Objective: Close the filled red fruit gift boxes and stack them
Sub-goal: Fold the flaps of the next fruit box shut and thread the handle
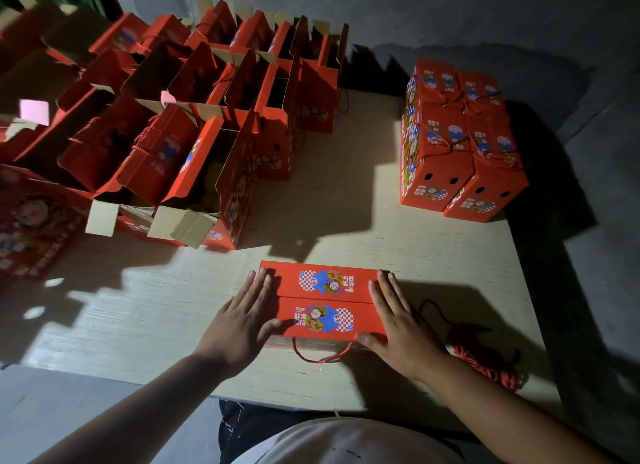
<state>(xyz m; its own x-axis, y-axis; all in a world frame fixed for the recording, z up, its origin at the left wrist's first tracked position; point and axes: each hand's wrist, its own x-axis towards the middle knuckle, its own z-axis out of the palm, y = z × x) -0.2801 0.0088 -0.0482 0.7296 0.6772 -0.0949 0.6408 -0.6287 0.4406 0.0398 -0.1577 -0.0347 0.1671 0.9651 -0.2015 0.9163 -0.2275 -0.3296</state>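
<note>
A red fruit gift box (323, 301) stands on the pale table (398, 242) in front of me, both top flaps folded flat and meeting along the middle. My left hand (247, 311) lies flat on its left end with fingers straight, thumb on the near flap. My right hand (398, 314) presses flat on the right end in the same way. A red cord handle (320, 356) loops out from the box's near side. At the far right stands a stack of closed red boxes (460, 141), two layers high.
Several open red boxes (194, 141) with raised flaps crowd the table's left and back; yellow fruit shows in the nearest one. A bundle of red cords (485, 359) lies right of my right hand. The table edge runs close along my body.
</note>
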